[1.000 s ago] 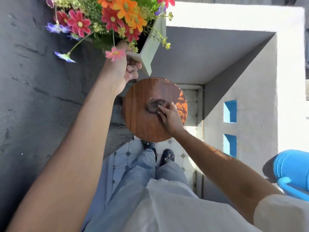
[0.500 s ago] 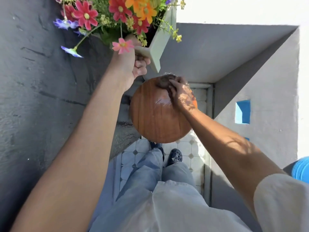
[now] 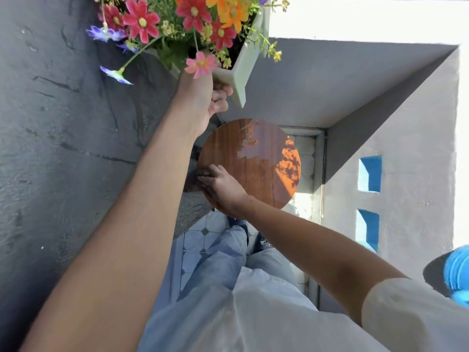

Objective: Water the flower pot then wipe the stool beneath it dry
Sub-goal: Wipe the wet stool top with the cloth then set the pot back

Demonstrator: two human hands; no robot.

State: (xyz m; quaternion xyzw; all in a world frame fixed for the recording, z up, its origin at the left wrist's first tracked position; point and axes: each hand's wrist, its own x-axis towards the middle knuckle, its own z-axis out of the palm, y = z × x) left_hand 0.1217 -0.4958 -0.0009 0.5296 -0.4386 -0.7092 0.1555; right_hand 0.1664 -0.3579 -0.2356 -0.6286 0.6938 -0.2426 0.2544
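My left hand (image 3: 203,97) grips the near corner of a pale square flower pot (image 3: 245,67) full of red, orange, pink and purple flowers (image 3: 193,19), holding it lifted above the stool. Below it stands a round wooden stool (image 3: 256,161) with a wet glossy patch on its far half. My right hand (image 3: 223,189) presses a dark cloth (image 3: 194,177) on the stool's left near edge; the cloth shows only partly under my fingers.
A dark grey wall (image 3: 63,148) runs along the left. A pale wall with blue openings (image 3: 369,174) stands to the right. A blue watering can (image 3: 456,273) sits at the lower right edge. Tiled floor (image 3: 203,240) and my legs lie below the stool.
My right hand has dragged the cloth from the stool's far edge across to its near left edge. The left hand keeps the pot lifted.
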